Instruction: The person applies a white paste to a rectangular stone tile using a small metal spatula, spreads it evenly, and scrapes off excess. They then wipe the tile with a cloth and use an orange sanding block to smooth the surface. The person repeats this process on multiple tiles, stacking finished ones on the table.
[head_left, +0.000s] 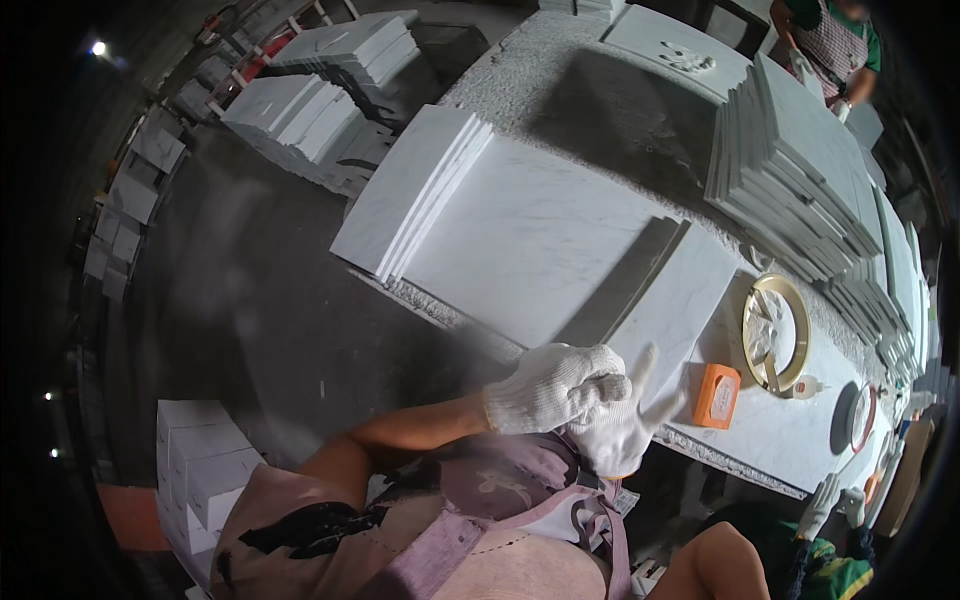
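Note:
Both my hands wear white knitted gloves and meet in front of my chest, by the near edge of the bench. My left hand (560,388) is closed, its fingers pinching the glove over my right hand's fingers. My right hand (615,440) has some fingers stretched out and spread, the others hidden behind the left. Just beyond them a pale marble slab (690,285) lies on a larger marble slab (530,225). To the right stand an orange box (717,396), a round beige-rimmed dish (800,315) with whitish content and a flat tool, and a small bottle (806,387).
Stacked narrow slabs (410,190) lie on the bench's left end. A tall stack of slabs (800,160) leans at the right. More slab piles (290,115) stand far left, white boxes (205,460) near left. One co-worker (835,50) is at far right; another's gloved hands (822,505) show at lower right.

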